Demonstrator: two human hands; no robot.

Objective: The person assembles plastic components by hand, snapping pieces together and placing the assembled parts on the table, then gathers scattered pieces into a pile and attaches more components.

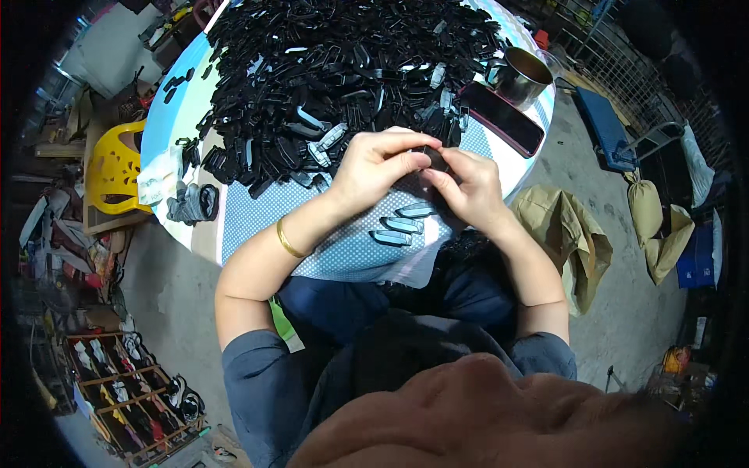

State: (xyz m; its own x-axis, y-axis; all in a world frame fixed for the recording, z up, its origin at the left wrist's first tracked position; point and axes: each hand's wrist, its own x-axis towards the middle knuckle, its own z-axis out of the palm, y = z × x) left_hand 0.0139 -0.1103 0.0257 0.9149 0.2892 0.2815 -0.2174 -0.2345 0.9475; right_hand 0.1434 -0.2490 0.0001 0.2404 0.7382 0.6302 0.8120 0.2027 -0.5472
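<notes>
At the front edge of the round table, my left hand (pixel 378 165) and my right hand (pixel 470 186) meet. Thumbs and fingertips pinch a small black plastic part (pixel 434 159) between them; the fingers cover most of it, so its exact shape is hidden. Just below the hands, several slim parts with pale grey tops (pixel 402 225) lie in a short row on the patterned tablecloth (pixel 335 242). Beyond my hands spreads a large heap of loose black plastic parts (pixel 312 70), some with shiny grey faces.
A smartphone (pixel 505 123) and a metal mug (pixel 521 76) stand right of the heap. Crumpled grey cloth (pixel 192 203) and white tissue (pixel 160 178) lie at the left rim. A yellow plastic chair (pixel 113 168) is to the left; a tan sack (pixel 562 234) is at the right.
</notes>
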